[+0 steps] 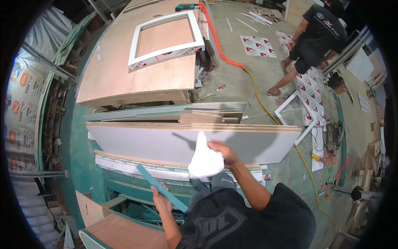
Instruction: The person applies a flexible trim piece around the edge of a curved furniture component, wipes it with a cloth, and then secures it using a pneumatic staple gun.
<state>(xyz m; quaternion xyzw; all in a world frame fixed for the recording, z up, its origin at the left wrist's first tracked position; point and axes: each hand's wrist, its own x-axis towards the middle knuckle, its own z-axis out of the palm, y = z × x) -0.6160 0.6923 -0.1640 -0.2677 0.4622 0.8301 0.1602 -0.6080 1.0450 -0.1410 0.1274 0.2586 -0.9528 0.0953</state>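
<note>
In my left hand (161, 201) is a flat, narrow teal strip (150, 176), slanting from upper left to lower right with my fingers closed round it. My right hand (224, 152) grips a crumpled white bundle (205, 161) by its right side. Glare washes the bundle out, so whether it is cloth or plastic I cannot tell. Just beyond my hands, a long grey-faced panel (137, 139) stands on edge. Nearer to me lies a stack of long white boards (124, 164).
A white frame (163, 54) lies on the plywood-topped bench (112, 79) ahead. An orange coiled hose (214, 41) joins a yellow hose (258, 89) across the floor. A person (321, 31) walks at far right, near another white frame (304, 108). Wooden pieces (120, 232) sit lower left.
</note>
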